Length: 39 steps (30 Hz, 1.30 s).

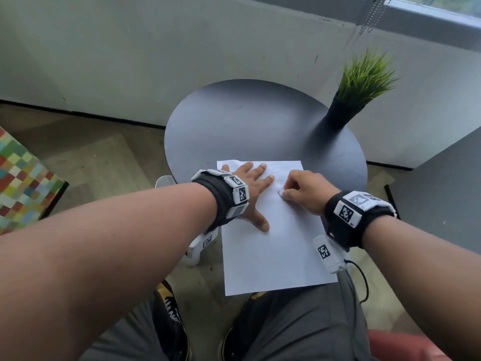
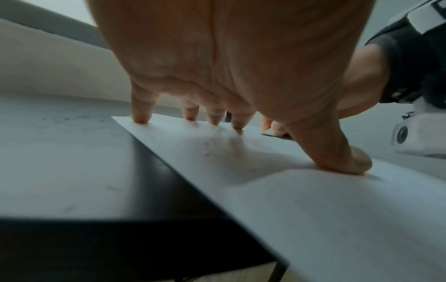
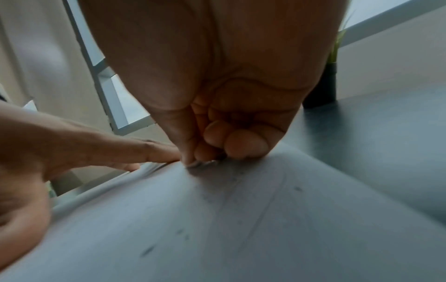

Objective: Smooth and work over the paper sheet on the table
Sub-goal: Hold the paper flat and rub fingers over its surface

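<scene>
Round dark table (image 1: 247, 121) fills frame centre; potted grass plant (image 1: 364, 82) upper right. Paper sheet (image 1: 273, 256) lies at the table's near edge, lower part overhanging toward frame bottom. Step, by my read: rubbing a spot on the sheet while pinning it. Do it well: keep the pinning hand flat and firm, short light strokes so the overhang doesn't buckle. Left hand (image 1: 250, 186) splayed, fingers straight, pressing the sheet's upper left. Right hand (image 1: 307, 191) curled, pinching a small object (image 2: 272, 133), identity unclear, against the paper.
</scene>
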Tool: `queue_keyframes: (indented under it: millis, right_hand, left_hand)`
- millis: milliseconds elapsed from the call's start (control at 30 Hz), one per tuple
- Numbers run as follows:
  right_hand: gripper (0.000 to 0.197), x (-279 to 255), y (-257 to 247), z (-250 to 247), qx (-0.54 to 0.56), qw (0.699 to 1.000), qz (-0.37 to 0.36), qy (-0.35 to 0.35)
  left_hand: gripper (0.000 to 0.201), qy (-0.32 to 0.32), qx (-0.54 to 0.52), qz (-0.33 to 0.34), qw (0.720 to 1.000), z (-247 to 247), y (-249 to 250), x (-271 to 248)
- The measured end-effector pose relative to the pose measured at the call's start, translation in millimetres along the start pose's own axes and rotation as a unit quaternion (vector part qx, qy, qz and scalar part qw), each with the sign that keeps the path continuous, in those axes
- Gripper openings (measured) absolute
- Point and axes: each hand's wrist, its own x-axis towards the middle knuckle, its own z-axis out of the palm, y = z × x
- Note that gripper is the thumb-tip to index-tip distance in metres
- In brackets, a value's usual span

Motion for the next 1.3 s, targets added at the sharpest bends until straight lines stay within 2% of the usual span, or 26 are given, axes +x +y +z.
queue_keyframes:
  millis: [133,233,300,367,400,467,567,600,667,733,767,833,900,933,1000,1067,1100,1167,1233,1267,1300]
  right_hand:
    - [0.016,7,4,-3,0.019,0.999,0.029,-0.013]
    - [0.014,3,-4,3,-0.019,0.998,0.039,0.037]
    - [0.01,-11,-19,19,-0.04,0.998,-0.045,0.026]
    - [0.006,-29,-34,28,-0.06,0.985,-0.156,-0.046]
    - [0.006,-31,-36,24,-0.061,0.979,-0.176,-0.08]
    - [0.009,-20,-30,9,-0.055,0.986,-0.132,-0.086]
    - [0.014,4,-14,-3,-0.048,0.999,0.011,0.021]
    - [0.014,5,-17,1,-0.052,0.997,0.03,0.044]
    - [0.015,-2,-32,17,-0.051,0.998,-0.027,0.036]
    - [0.017,-16,-44,28,-0.037,0.991,-0.125,-0.032]
    - [0.017,-18,-42,25,-0.035,0.988,-0.134,-0.061]
    - [0.012,-6,-29,11,-0.038,0.995,-0.079,-0.038]
    - [0.01,7,-11,0,-0.029,0.998,0.028,0.042]
    - [0.011,8,-9,2,-0.028,0.996,0.054,0.067]
    - [0.009,-1,-22,14,-0.029,0.998,0.009,0.053]
    - [0.007,-18,-40,27,-0.025,0.996,-0.081,-0.027]
    - [0.009,-19,-41,26,-0.022,0.994,-0.094,-0.054]
    - [0.011,-6,-31,12,-0.018,0.998,-0.044,-0.029]
    - [0.012,11,-16,0,-0.016,0.998,0.043,0.048]
    - [0.013,12,-14,2,-0.023,0.996,0.063,0.067]
    - [0.014,9,-17,7,-0.037,0.996,0.049,0.072]
  left_hand:
    - [0.132,0.012,-0.007,-0.012,1.0,4,-6,-6]
    - [0.132,0.006,-0.015,-0.009,1.0,7,-6,-5]
    - [0.134,0.004,-0.011,-0.006,1.0,8,-6,-4]
    - [0.134,0.002,-0.008,-0.003,1.0,10,-7,-4]
    - [0.134,0.002,-0.007,-0.003,1.0,10,-6,-5]
    - [0.133,0.001,-0.012,-0.002,1.0,11,-5,-5]
    - [0.133,0.001,-0.017,-0.007,1.0,11,-4,-5]
    - [0.133,0.001,-0.017,-0.008,1.0,11,-5,-5]
    - [0.131,0.005,-0.021,-0.005,1.0,11,-4,-5]
    - [0.131,0.008,-0.029,-0.002,1.0,11,-4,-6]
    - [0.132,0.007,-0.031,-0.002,1.0,11,-5,-6]
    - [0.134,0.006,-0.026,-0.001,1.0,12,-5,-4]
    - [0.136,0.006,-0.02,-0.005,1.0,12,-6,-4]
    - [0.138,0.006,-0.02,-0.006,1.0,12,-6,-4]
    - [0.139,0.009,-0.021,-0.006,1.0,13,-6,-4]
    - [0.14,0.009,-0.028,-0.004,1.0,14,-6,-4]
    - [0.141,0.008,-0.028,-0.004,1.0,14,-7,-4]
    - [0.14,0.005,-0.022,-0.005,1.0,13,-7,-3]
    - [0.139,0.003,-0.02,-0.007,1.0,13,-6,-3]
    - [0.139,0.001,-0.02,-0.008,1.0,12,-6,-3]
    - [0.139,0.001,-0.02,-0.008,1.0,12,-6,-4]
